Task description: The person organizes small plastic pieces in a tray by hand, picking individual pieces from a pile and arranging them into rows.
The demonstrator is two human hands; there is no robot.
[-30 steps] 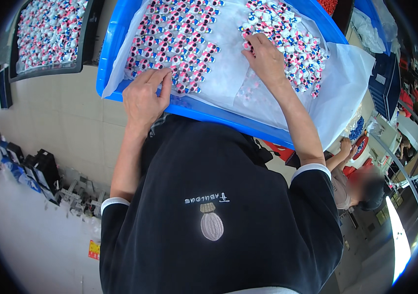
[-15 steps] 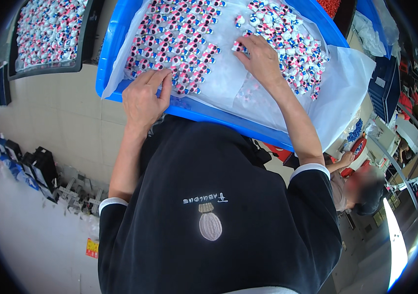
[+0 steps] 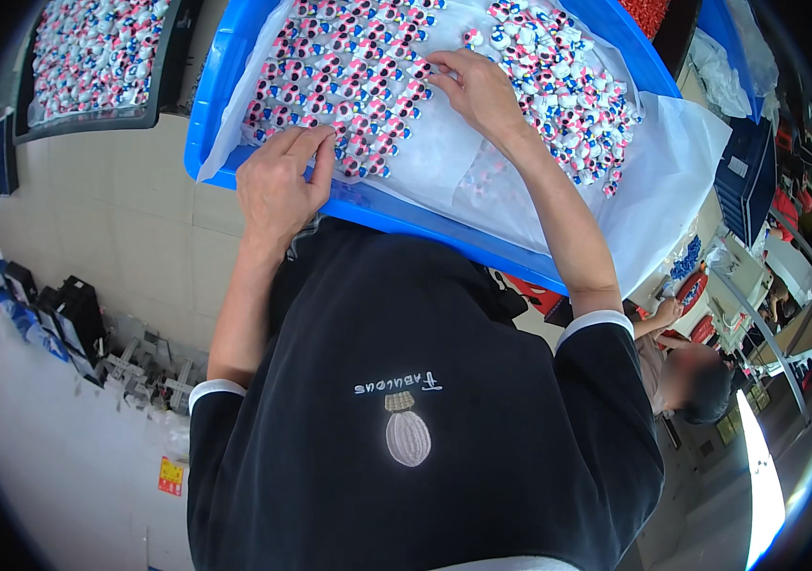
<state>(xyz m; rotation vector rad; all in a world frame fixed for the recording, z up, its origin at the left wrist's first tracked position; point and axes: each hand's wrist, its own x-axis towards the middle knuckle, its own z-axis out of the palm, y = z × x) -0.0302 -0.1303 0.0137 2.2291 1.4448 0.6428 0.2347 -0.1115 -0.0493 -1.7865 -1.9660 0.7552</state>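
A blue tray (image 3: 204, 109) lined with a white sheet (image 3: 677, 157) lies in front of me. On its left side, small pink, white and blue figurines with dark round spots stand in close rows (image 3: 344, 71). A loose heap of the same figurines (image 3: 582, 109) covers the right side. My right hand (image 3: 487, 95) pinches a small figurine at the right edge of the rows. My left hand (image 3: 280, 186) rests over the near edge of the rows, thumb and fingers pressed together; whatever is between them is hidden.
A dark tray (image 3: 154, 105) full of similar figurines stands at the far left. Red pieces (image 3: 644, 14) show beyond the blue tray's far right corner. Another person (image 3: 696, 381) sits at the right, with a hand by a red round container (image 3: 693, 290).
My right hand has moved left and slightly away from me, from beside the heap to the rows, carrying a figurine. My left hand has barely shifted.
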